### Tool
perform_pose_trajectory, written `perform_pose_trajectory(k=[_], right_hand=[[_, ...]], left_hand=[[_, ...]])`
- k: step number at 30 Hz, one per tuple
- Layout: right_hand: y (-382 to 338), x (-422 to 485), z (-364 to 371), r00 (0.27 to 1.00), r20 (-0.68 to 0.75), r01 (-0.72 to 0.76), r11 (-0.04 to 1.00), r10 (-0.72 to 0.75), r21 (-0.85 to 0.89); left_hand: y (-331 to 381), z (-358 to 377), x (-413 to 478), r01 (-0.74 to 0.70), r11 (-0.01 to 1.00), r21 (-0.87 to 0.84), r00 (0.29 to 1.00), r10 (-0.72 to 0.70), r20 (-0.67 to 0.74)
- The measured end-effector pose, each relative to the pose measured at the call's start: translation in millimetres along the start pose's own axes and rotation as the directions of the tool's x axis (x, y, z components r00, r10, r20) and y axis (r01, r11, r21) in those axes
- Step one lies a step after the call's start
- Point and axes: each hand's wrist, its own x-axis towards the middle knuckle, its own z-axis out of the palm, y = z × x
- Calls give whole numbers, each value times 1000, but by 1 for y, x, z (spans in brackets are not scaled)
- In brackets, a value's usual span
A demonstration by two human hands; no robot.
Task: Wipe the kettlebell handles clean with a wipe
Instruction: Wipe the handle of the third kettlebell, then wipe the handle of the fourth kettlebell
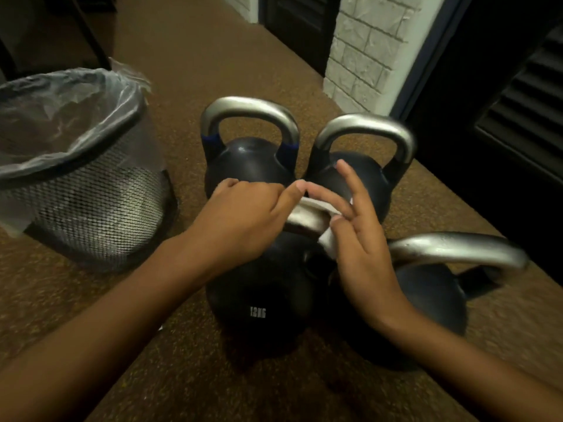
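Several black kettlebells with steel handles stand close together on the floor. The near left kettlebell (259,312) is marked 12KG, and its handle is hidden under my hands and a white wipe (307,214) draped over it. My left hand (243,220) grips the wipe-covered handle from the left, fingers curled. My right hand (359,239) pinches the wipe's right end with thumb and a finger, the other fingers spread. The far left kettlebell handle (248,106), the far right kettlebell handle (370,124) and the near right kettlebell handle (457,248) are bare.
A black mesh waste bin (85,190) lined with a clear plastic bag stands at the left, close to the kettlebells. A white brick pillar (368,47) and dark louvred doors (524,95) are behind and to the right. Brown speckled floor (189,56) lies all around.
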Motion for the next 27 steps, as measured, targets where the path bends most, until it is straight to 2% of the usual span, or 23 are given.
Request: perform_pose_trajectory(k=[3,6,8,10,12,13,14,16,17,19,22,24,27], right_hand=[[-11,4,-9,996,-73,-50,995,57,89],[-27,2,-21,997,-71,-8,1000,8,7],[-37,0,-30,999,-50,15,998,-18,-59],[-44,0,-41,999,-41,20,997,-23,-68],[-49,1,-54,999,-52,-8,1000,8,-8],[-51,0,-62,998,-66,-21,1000,21,15],[-52,-2,-70,995,-91,-28,1000,29,12],[-51,-7,-87,981,-187,-63,996,50,-62],[-48,-10,-95,965,-252,-109,985,72,-136],[-38,-15,-115,924,-360,-261,903,130,-342],[-17,-25,-140,917,-375,-368,661,139,-654],[-5,-31,-149,921,-366,-376,549,134,-746],[4,-36,-154,919,-370,-380,551,135,-743]], left_hand=[[19,-1,6,-55,997,-61,996,59,62],[38,-2,13,-88,967,-238,991,109,77],[51,1,21,-117,908,-403,984,162,79],[66,7,30,-78,763,-642,974,197,116],[82,14,37,94,507,-857,958,188,216],[89,17,39,178,393,-902,943,194,271],[95,21,42,232,327,-916,930,200,307],[104,30,45,287,256,-923,913,219,344],[108,36,49,295,258,-920,912,210,351],[114,45,55,231,366,-901,941,153,303],[122,51,58,48,505,-862,966,196,168],[124,54,58,-85,599,-796,959,265,97],[129,60,56,-251,750,-612,934,353,49]])
